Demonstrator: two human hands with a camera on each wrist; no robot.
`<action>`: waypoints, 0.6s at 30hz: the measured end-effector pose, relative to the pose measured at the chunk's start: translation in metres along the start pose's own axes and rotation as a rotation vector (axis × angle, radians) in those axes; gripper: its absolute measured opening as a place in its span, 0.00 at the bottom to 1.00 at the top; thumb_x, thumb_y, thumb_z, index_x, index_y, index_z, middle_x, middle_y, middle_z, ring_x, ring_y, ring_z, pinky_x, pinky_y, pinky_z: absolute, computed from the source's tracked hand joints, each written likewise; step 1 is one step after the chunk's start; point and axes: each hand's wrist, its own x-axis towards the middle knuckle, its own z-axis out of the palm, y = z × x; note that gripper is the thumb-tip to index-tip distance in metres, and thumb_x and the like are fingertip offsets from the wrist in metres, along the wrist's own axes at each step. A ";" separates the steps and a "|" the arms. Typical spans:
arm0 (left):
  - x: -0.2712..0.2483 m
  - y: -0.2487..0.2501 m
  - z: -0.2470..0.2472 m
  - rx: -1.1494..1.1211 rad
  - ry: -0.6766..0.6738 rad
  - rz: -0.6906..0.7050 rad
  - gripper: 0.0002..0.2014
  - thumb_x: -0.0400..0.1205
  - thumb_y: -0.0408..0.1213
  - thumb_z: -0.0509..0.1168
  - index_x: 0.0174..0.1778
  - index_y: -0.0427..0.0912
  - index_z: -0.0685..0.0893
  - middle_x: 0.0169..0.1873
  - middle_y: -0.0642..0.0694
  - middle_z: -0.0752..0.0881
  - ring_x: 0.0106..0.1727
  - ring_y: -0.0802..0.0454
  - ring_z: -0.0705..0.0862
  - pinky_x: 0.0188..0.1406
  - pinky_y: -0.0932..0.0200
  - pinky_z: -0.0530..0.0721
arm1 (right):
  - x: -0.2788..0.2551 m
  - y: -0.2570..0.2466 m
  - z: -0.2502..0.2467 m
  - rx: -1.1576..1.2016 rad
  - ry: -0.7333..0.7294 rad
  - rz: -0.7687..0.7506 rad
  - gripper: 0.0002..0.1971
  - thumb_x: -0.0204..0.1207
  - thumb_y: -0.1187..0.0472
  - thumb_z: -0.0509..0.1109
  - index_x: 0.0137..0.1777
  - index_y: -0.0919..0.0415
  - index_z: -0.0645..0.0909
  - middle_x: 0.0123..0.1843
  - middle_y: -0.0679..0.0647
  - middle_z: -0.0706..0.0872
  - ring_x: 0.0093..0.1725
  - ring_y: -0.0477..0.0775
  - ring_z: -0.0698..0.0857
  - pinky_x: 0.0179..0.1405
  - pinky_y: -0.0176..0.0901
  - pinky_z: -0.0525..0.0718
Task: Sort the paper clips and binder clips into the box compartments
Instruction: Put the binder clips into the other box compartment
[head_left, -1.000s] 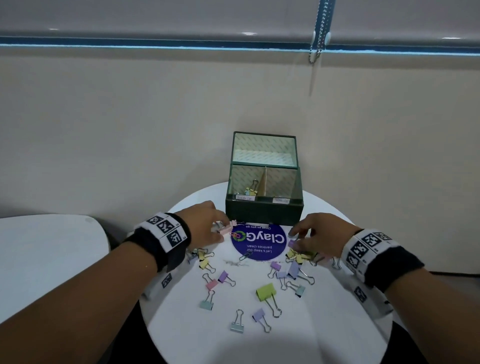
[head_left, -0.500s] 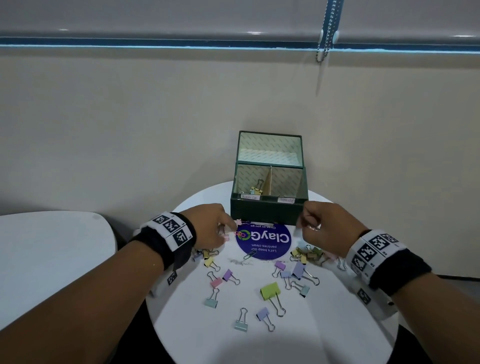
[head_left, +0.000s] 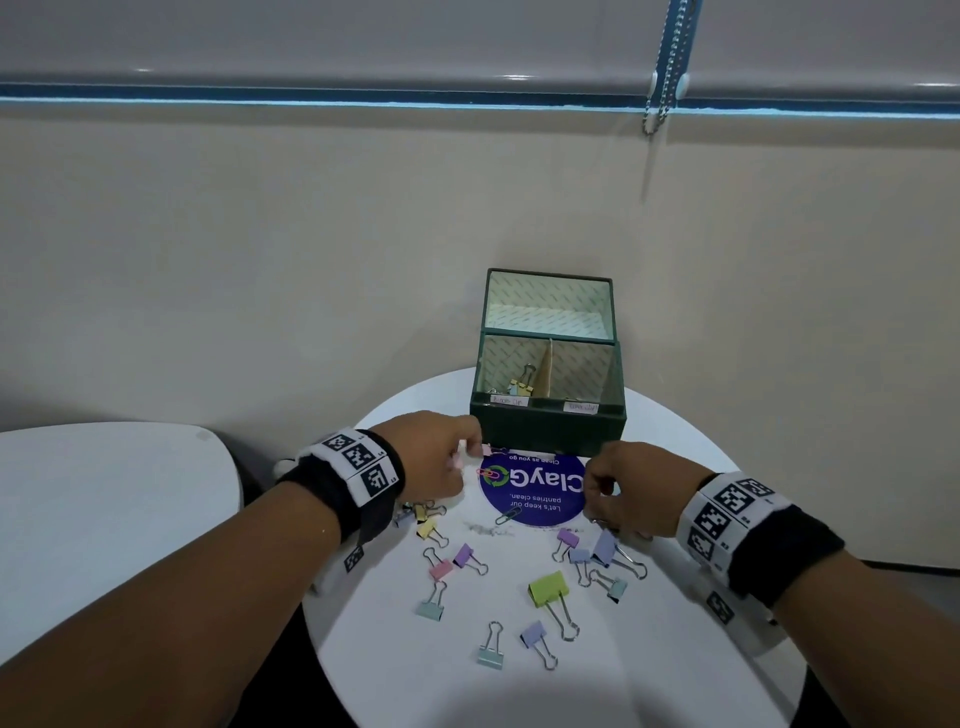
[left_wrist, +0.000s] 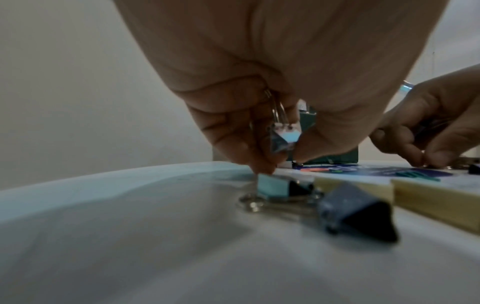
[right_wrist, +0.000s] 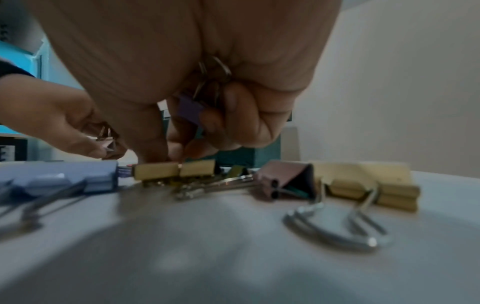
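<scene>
- Head view: a few binder clips lie in the green box (head_left: 548, 421) left compartment; many remain on the desk (head_left: 649, 649).
- Left wrist: left hand (left_wrist: 272, 92) pinches a blue binder clip (left_wrist: 281, 138).
- Right wrist: right hand (right_wrist: 207, 82) clutches a purple binder clip (right_wrist: 189, 110), fingertips reaching toward a yellow binder clip (right_wrist: 174, 169).

A round purple sticker (head_left: 532, 491) on the desk (head_left: 675, 649), in front of the box (head_left: 548, 428), reads "ClayGo", "Clean as you go" and "Let's keep our pantries clean." Two handwritten labels (head_left: 509, 400) on the box's front rim are too small to read.
</scene>
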 end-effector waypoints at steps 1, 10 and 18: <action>0.000 0.000 0.001 0.040 -0.022 0.020 0.20 0.79 0.39 0.62 0.66 0.64 0.76 0.53 0.53 0.87 0.52 0.50 0.84 0.52 0.55 0.85 | 0.000 0.000 0.000 0.015 0.005 -0.001 0.06 0.81 0.53 0.71 0.50 0.54 0.85 0.56 0.47 0.85 0.54 0.47 0.84 0.51 0.38 0.87; 0.004 -0.002 -0.004 0.099 0.007 -0.058 0.11 0.82 0.43 0.62 0.59 0.58 0.81 0.55 0.52 0.84 0.52 0.51 0.80 0.44 0.58 0.75 | -0.002 0.002 -0.003 0.017 -0.029 0.069 0.02 0.81 0.52 0.71 0.49 0.45 0.85 0.50 0.40 0.88 0.52 0.44 0.85 0.52 0.36 0.85; 0.005 -0.006 -0.003 0.072 -0.004 -0.070 0.18 0.84 0.45 0.61 0.70 0.58 0.83 0.68 0.53 0.83 0.69 0.50 0.79 0.65 0.57 0.76 | 0.004 -0.003 -0.008 0.102 0.001 0.031 0.08 0.84 0.53 0.68 0.41 0.48 0.79 0.44 0.43 0.88 0.47 0.44 0.87 0.46 0.38 0.87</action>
